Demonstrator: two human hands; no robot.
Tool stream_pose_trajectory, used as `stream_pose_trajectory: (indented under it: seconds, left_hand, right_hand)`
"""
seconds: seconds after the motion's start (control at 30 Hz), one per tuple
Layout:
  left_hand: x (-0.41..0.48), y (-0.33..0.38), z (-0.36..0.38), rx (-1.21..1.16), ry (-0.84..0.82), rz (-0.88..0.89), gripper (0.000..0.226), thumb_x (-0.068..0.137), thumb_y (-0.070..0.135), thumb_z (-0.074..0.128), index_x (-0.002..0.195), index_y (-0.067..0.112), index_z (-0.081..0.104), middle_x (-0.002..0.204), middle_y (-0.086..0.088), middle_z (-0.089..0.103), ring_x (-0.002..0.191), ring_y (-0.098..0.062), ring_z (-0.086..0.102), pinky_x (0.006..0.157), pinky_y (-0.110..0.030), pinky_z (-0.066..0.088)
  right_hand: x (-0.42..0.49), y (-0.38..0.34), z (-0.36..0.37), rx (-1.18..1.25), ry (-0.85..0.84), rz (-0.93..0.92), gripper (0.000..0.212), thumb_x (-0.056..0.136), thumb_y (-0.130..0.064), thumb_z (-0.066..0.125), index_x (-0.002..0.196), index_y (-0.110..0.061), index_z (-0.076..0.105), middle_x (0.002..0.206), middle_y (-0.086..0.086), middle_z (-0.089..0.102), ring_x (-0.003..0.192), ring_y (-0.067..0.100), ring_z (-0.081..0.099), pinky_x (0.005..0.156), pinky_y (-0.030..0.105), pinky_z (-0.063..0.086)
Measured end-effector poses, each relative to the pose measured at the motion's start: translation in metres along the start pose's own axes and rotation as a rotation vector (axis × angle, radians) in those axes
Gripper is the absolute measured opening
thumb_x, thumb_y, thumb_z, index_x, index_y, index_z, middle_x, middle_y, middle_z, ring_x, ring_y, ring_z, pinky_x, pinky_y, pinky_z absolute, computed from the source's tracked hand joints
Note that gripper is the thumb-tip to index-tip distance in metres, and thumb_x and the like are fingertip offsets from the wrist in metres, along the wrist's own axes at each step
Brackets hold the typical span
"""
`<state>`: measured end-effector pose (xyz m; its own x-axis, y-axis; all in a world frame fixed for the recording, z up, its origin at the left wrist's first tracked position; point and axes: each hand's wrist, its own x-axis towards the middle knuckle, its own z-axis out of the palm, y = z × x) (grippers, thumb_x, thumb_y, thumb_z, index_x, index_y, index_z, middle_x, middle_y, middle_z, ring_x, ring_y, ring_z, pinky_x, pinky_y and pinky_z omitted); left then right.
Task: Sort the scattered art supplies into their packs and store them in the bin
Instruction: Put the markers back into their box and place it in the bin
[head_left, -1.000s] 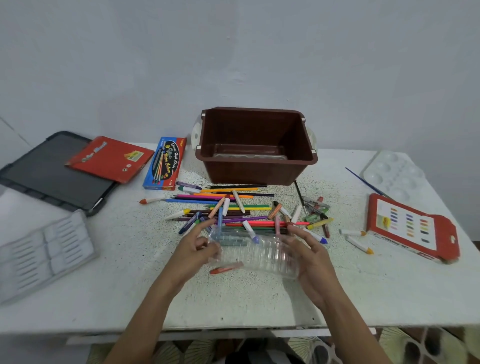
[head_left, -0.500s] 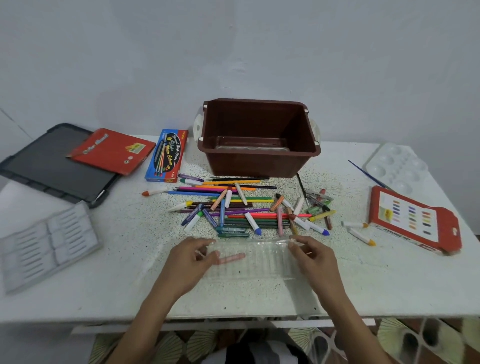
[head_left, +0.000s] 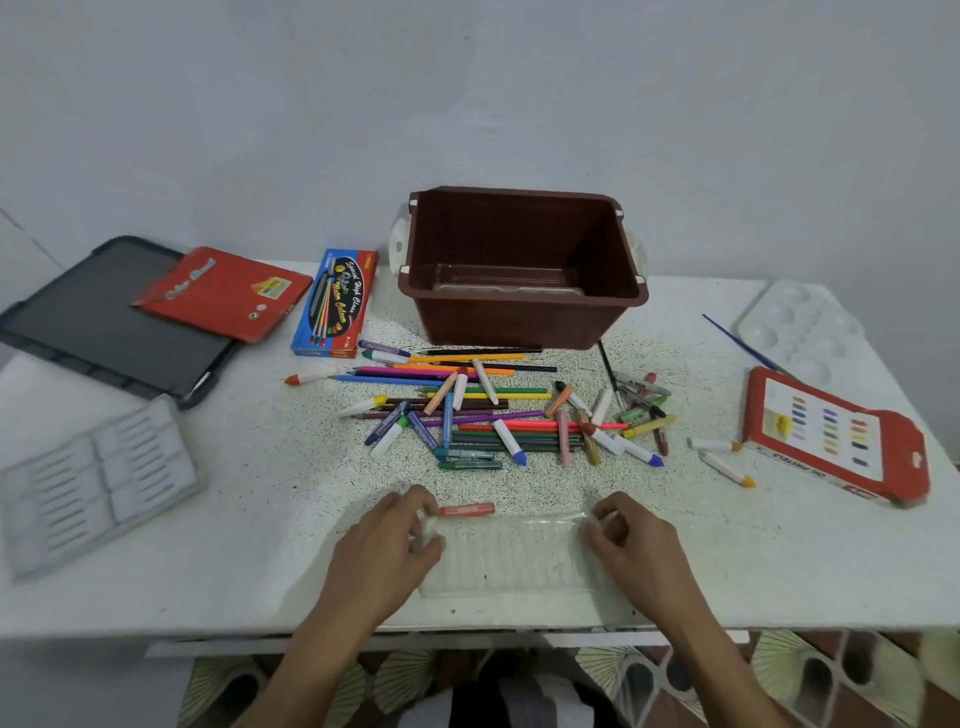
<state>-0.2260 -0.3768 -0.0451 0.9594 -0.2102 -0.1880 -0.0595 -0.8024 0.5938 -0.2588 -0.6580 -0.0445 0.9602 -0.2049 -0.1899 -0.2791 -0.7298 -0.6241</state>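
Tray (head_left: 511, 553), clear ribbed plastic, red crayon (head_left: 466, 510) along far edge

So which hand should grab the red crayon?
Probably the left hand: the red crayon lies beside it at the far-left corner of the clear tray, while the right hand holds the opposite end.

left grip (head_left: 387, 551) pinching tray (head_left: 511, 558) end | right grip (head_left: 636, 551) pinching opposite end | forearms reaching forward
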Motion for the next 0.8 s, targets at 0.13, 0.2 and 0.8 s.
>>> stream_pose_trajectory:
  seconds: [0.13, 0.2, 0.8]
  left_hand:
    - [0.008, -0.002, 0.011, 0.0, 0.141, 0.039, 0.022, 0.091, 0.038, 0.064, 0.109, 0.038, 0.052, 0.084, 0.016, 0.051, 0.07, 0.0, 0.055, 0.058, -0.021, 0.044]
    - [0.015, -0.004, 0.018, 0.025, 0.208, 0.076, 0.022, 0.091, 0.036, 0.065, 0.111, 0.034, 0.056, 0.083, 0.016, 0.05, 0.066, -0.002, 0.055, 0.053, -0.018, 0.041]
    - [0.043, -0.011, 0.046, 0.128, 0.48, 0.496, 0.039, 0.096, 0.044, 0.054, 0.112, 0.013, 0.071, 0.117, -0.002, 0.058, 0.105, -0.018, 0.053, 0.091, -0.031, 0.044]
  right_hand:
    - [0.01, -0.003, 0.005, 0.018, 0.075, 0.004, 0.006, 0.092, -0.026, 0.065, 0.094, -0.023, 0.06, 0.062, -0.004, 0.059, 0.057, 0.007, 0.055, 0.05, 0.018, 0.039]
    - [0.017, -0.004, 0.005, 0.029, 0.102, 0.006, 0.007, 0.093, -0.026, 0.064, 0.096, -0.024, 0.059, 0.062, -0.004, 0.06, 0.057, 0.006, 0.056, 0.049, 0.018, 0.039]
    - [0.042, -0.001, 0.0, 0.078, 0.152, -0.039, 0.015, 0.096, -0.03, 0.061, 0.084, -0.032, 0.052, 0.061, -0.007, 0.06, 0.058, 0.005, 0.057, 0.05, 0.023, 0.044]
